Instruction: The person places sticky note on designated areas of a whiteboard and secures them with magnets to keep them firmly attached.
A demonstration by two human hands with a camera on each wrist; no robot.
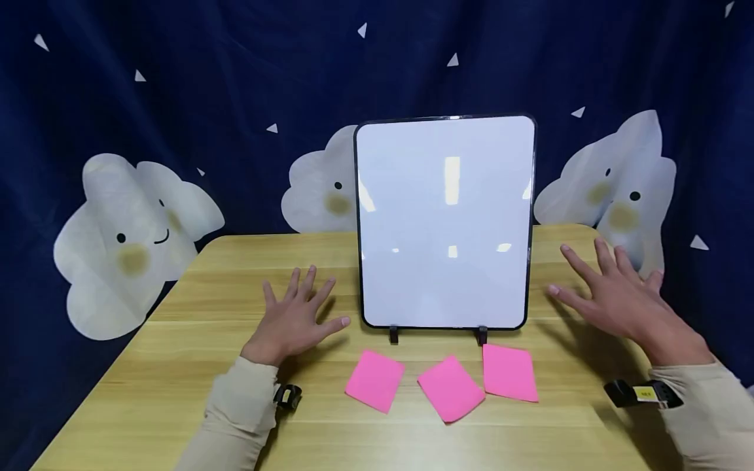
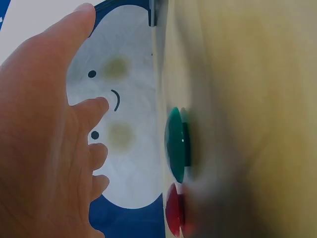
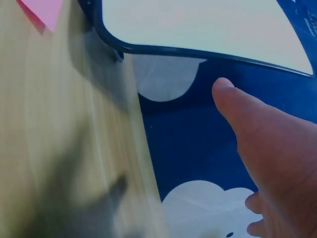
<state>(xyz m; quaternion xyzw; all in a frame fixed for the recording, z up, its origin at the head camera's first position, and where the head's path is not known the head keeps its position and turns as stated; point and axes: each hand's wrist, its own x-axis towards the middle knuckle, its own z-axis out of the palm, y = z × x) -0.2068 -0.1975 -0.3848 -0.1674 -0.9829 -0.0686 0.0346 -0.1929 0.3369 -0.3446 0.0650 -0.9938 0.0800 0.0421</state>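
A cloud cutout (image 1: 126, 242) with a smiling face is hanging against the dark blue backdrop (image 1: 177, 78) at far left, beyond the edge of the wooden worktop (image 1: 177, 392). The person's left hand (image 1: 294, 320) is hovering low over the worktop, fingers spread and straight, its grip apart and holding nothing; the thumb is pointing toward the whiteboard (image 1: 444, 222) just to its right. In the left wrist view, a green magnet (image 2: 177, 144) and a red magnet (image 2: 173, 210) are sitting side by side on the worktop under that hand. The whiteboard is standing upright on two small dark feet in the middle of the worktop, its face blank and catching ceiling-light reflections. Three pink sticky notes (image 1: 450, 387) are lying flat in a row on the near side of the board's feet, the middle one turned at an angle. Right of the board, the right hand (image 1: 612, 294) is being held above the worktop, fingers splayed, grip likewise apart and empty. Another cloud cutout (image 1: 618, 183) is showing behind it at far right.
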